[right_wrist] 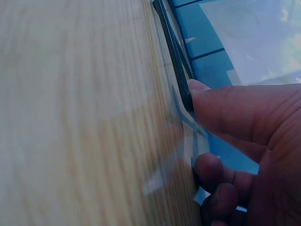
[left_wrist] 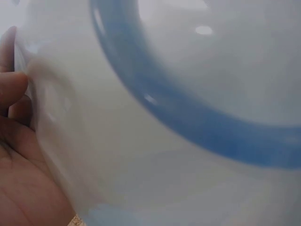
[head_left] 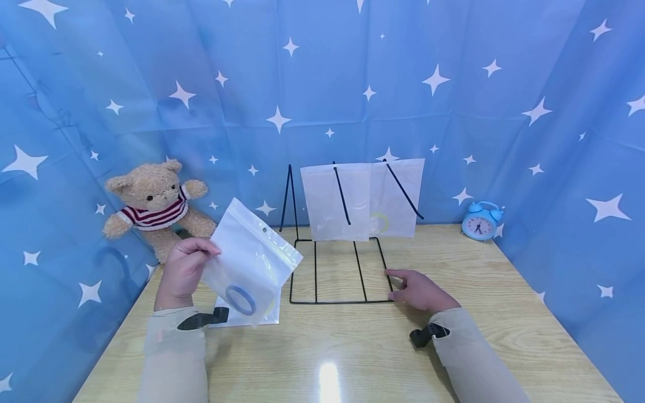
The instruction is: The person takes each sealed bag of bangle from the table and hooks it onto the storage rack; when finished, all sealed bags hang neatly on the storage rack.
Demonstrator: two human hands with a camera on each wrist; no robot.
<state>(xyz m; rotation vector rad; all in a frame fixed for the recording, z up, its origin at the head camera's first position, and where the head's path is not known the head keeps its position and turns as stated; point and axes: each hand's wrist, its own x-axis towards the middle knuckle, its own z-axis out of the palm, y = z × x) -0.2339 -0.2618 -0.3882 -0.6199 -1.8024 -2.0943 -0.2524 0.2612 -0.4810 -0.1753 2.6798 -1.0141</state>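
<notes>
My left hand [head_left: 185,270] pinches a clear zip bag [head_left: 247,246] by its edge, lifted and tilted above the table. A blue ring [head_left: 241,300] lies inside it and looms large in the left wrist view. Beneath it, partly hidden, a second zip bag [head_left: 237,319] lies on the table. My right hand [head_left: 420,289] pinches the black wire rack [head_left: 342,303] at the right side of its base, thumb against the rod near the front corner. From the rack's middle and right prongs hang a zip bag [head_left: 322,207] and another zip bag [head_left: 410,196] containing a yellow-green ring.
A teddy bear [head_left: 158,196] in a striped top sits at the back left. At the back right stands a blue alarm clock [head_left: 481,221]. Behind the wooden table [head_left: 383,358] hangs a blue starry curtain [head_left: 322,67]. The rack's left prong [head_left: 285,198] carries no bag.
</notes>
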